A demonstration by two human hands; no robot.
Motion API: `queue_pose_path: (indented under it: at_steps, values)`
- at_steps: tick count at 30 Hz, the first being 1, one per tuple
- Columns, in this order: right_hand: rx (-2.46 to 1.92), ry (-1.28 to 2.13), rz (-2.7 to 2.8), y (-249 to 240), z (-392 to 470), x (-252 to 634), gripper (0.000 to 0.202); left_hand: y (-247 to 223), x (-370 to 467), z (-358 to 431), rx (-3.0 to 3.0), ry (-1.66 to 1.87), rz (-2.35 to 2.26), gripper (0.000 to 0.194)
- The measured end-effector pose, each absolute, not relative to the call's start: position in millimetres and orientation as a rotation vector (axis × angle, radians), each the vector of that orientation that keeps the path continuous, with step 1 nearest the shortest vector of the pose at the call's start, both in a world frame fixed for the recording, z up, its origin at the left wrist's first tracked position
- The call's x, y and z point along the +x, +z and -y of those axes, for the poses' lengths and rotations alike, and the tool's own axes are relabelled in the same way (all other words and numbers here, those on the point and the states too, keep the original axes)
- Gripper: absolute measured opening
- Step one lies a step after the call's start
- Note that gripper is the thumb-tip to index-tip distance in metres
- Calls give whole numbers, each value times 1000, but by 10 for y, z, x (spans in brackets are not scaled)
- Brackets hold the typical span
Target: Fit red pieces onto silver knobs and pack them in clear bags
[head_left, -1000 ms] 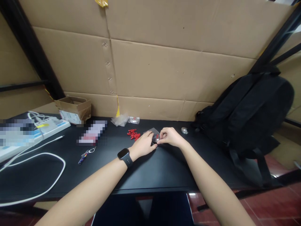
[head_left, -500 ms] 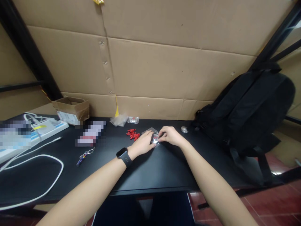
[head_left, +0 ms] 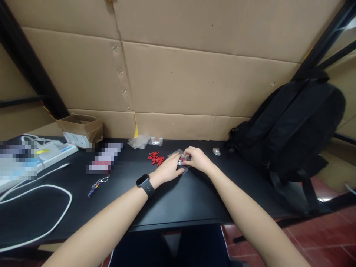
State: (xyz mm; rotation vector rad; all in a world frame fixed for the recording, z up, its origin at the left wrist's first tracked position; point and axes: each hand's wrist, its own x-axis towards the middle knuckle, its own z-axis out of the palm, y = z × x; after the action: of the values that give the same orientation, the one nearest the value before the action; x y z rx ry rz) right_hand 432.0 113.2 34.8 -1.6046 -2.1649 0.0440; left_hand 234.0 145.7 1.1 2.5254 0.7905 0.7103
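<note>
A small round silvery piece with red on it (head_left: 182, 159) lies on a clear plastic bag (head_left: 184, 170) on the black table. My left hand (head_left: 167, 168), wearing a dark watch, rests flat at its left side, fingers stretched out and thumb apart, touching the bag. From the right, my right hand (head_left: 197, 159) has its thumb and fingertips closed in a pinch at the piece's edge; the fingers partly hide what is gripped. Red cord (head_left: 156, 158) lies bunched just left of my left hand.
A second round silvery piece (head_left: 216, 151) sits near a black backpack (head_left: 289, 122). Behind are clear bags (head_left: 139, 141) and a small packet (head_left: 156, 141). At left are an open cardboard box (head_left: 80, 129), a keychain (head_left: 97, 185), a white cable (head_left: 68, 205) and a power strip (head_left: 62, 154).
My right hand has shifted left and closer to my left hand, its fingers now over the silvery piece. My left hand stays about where it was. The view has shifted slightly.
</note>
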Motion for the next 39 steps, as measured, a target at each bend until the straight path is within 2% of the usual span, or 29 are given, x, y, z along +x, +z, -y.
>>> queue_pose_path:
  at_steps: [3,14,19,23,30,39]
  values:
    - [-1673,-76,2218,377,-1078,4282,24,19,2338,-1463,2535,726,-750,65]
    - [-1717,-147,2252,358,-1106,4263,18,67,2343,-1452,2488,732,-710,79]
    - [-1612,20,2174,281,-1203,4293,17,60,2324,-1480,2417,768,-684,86]
    - [-1505,132,2182,293,-1202,4350,23,58,2305,-1493,2402,798,-680,88]
    - [-1771,-6,2091,264,-1269,4252,24,21,2336,-1505,2399,820,-713,88]
    - [-1685,272,1821,98,-1374,4329,27,31,2357,-1491,2344,851,-684,90]
